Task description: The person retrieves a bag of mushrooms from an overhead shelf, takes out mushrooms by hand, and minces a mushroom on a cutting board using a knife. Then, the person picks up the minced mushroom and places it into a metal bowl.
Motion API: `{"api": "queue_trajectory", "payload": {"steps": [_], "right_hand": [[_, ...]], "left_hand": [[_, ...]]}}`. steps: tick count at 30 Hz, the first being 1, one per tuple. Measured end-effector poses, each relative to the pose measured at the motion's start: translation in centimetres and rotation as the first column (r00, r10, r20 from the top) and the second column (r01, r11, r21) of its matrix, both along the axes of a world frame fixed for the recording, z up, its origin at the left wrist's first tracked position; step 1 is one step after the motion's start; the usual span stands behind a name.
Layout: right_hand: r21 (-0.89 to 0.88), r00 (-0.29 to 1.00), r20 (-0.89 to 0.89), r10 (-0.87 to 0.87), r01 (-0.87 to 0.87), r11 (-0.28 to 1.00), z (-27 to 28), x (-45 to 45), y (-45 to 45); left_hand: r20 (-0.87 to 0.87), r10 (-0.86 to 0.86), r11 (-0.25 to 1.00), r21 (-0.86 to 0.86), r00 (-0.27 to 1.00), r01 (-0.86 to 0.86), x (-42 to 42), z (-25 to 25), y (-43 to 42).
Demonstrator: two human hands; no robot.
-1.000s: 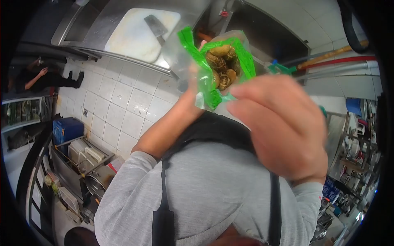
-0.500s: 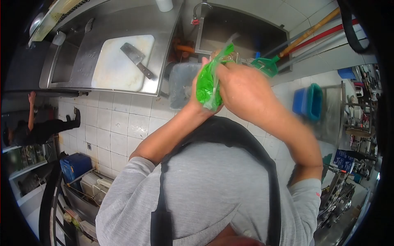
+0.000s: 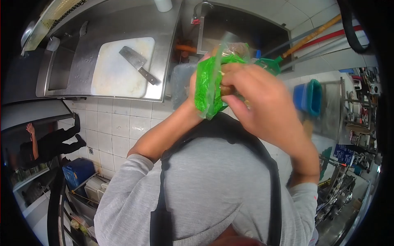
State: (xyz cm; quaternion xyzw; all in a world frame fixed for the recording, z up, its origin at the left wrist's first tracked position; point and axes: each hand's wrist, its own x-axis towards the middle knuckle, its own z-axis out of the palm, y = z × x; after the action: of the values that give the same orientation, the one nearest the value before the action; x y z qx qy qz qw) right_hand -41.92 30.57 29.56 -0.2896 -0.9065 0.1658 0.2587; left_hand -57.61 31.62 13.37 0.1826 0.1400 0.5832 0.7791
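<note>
A green and clear plastic bag (image 3: 207, 84) is held up in front of my chest by my left hand (image 3: 192, 90), which wraps it from the left and is mostly hidden behind it. The bag's clear upper part shows brownish contents. At the bag's right side, the fingers of my right hand (image 3: 256, 88) are closed on a small brown piece (image 3: 226, 90) whose kind I cannot make out. Left of the bag, a cleaver (image 3: 139, 65) lies on a white cutting board (image 3: 108, 80).
The board sits on a steel counter (image 3: 92, 47). A grey plastic tub (image 3: 179, 84) stands behind the bag, near a steel sink (image 3: 201, 35) with a tap. Blue and green bins (image 3: 308, 98) are on the right. A person in dark clothes (image 3: 53, 143) is at far left.
My right hand has shifted slightly right and down, and a brown piece now shows between its fingers. The bag looks more spread out, with more of its green side visible.
</note>
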Motion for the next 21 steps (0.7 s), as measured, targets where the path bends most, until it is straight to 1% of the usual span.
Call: {"api": "queue_trajectory", "payload": {"steps": [1, 2, 4, 5, 7, 8, 9, 10, 11, 12, 13, 14, 15, 16, 17, 18, 19, 20, 21], "right_hand": [[-0.001, 1.0, 0.001, 0.004, -0.004, 1.0, 0.2, -0.1, 0.0], [-0.022, 1.0, 0.003, -0.007, 0.007, 1.0, 0.3, -0.1, 0.1], [-0.042, 1.0, 0.002, -0.026, 0.027, 0.999, 0.7, -0.1, -0.1], [-0.008, 1.0, -0.001, -0.028, 0.028, 1.0, 0.9, 0.0, -0.2], [0.028, 1.0, -0.005, -0.03, 0.03, 0.999, 1.2, 0.1, -0.3], [0.036, 0.998, -0.057, -0.007, 0.009, 0.999, 1.3, 0.3, -0.3], [0.043, 0.994, -0.109, 0.015, -0.01, 0.999, 1.4, 0.6, -0.3], [0.043, 0.994, -0.112, 0.011, -0.006, 0.999, 1.6, 1.2, -0.2], [0.026, 0.991, -0.125, 0.052, -0.049, 0.998, 1.8, 1.9, -0.1], [0.01, 0.986, -0.139, 0.094, -0.093, 0.996, 1.8, 2.2, 0.0], [0.007, 0.986, -0.144, 0.09, -0.09, 0.996, 1.1, 2.3, -0.3], [-0.238, 0.884, -0.466, -0.026, -0.097, 0.966, 0.0, 2.2, -0.9], [-0.451, 0.686, -0.695, -0.213, -0.185, 0.873, -0.7, 2.2, -1.2], [-0.558, 0.671, -0.706, -0.224, -0.333, 0.76, -0.6, 4.5, -0.2], [-0.632, 0.545, -0.753, -0.369, -0.442, 0.636, 0.4, 4.1, -0.3], [-0.661, 0.417, -0.746, -0.519, -0.558, 0.501, 1.2, 3.8, -0.5], [-0.662, 0.418, -0.745, -0.519, -0.559, 0.5, 1.0, 3.8, -0.5], [-0.651, 0.379, -0.741, -0.555, -0.611, 0.451, 0.5, 4.1, -0.5], [-0.635, 0.343, -0.73, -0.591, -0.661, 0.4, 0.0, 4.4, -0.6]], "left_hand": [[-0.253, -0.062, 0.997, 0.02, 0.965, 0.069, -0.4, 0.0, 0.0], [-0.253, -0.06, 0.998, 0.02, 0.966, 0.067, -0.5, 0.0, 0.1], [-0.006, -0.064, 0.997, 0.046, 0.998, 0.064, -0.4, 0.3, 0.4], [-0.008, -0.067, 0.996, 0.05, 0.998, 0.067, -0.5, 0.9, -0.1], [-0.077, 0.064, 0.998, 0.029, 0.995, -0.062, -0.8, 2.3, -1.7], [-0.079, 0.064, 0.998, 0.031, 0.995, -0.062, -1.1, 2.3, -1.6], [-0.102, 0.037, 0.997, 0.074, 0.994, -0.03, -1.5, 2.1, -1.3], [-0.127, 0.009, 0.993, 0.115, 0.992, 0.005, -1.8, 2.0, -1.1], [-0.154, -0.018, 0.987, 0.155, 0.988, 0.042, -2.1, 2.0, -0.9], [-0.158, -0.022, 0.987, 0.154, 0.987, 0.046, -2.3, 2.0, -0.9], [0.019, -0.126, 0.992, 0.035, 0.992, 0.125, -2.6, 2.1, -0.9], [0.206, -0.201, 0.973, -0.071, 0.958, 0.22, -2.8, 2.1, -1.0], [0.611, -0.339, 0.922, 0.063, 0.716, 0.383, -2.7, 0.9, -0.4], [0.61, -0.335, 0.923, 0.059, 0.718, 0.381, -2.8, 0.1, -0.6], [0.453, -0.263, 0.951, -0.026, 0.852, 0.308, -2.9, 0.9, -0.7], [0.272, -0.186, 0.971, -0.094, 0.944, 0.218, -2.9, 1.4, -0.7], [0.3, -0.195, 0.97, -0.082, 0.934, 0.229, -3.1, 1.1, -0.4], [0.302, -0.193, 0.97, -0.083, 0.934, 0.227, -3.0, 0.9, -0.3], [0.219, -0.109, 0.985, -0.107, 0.97, 0.134, -2.8, 0.7, -0.3]]}}
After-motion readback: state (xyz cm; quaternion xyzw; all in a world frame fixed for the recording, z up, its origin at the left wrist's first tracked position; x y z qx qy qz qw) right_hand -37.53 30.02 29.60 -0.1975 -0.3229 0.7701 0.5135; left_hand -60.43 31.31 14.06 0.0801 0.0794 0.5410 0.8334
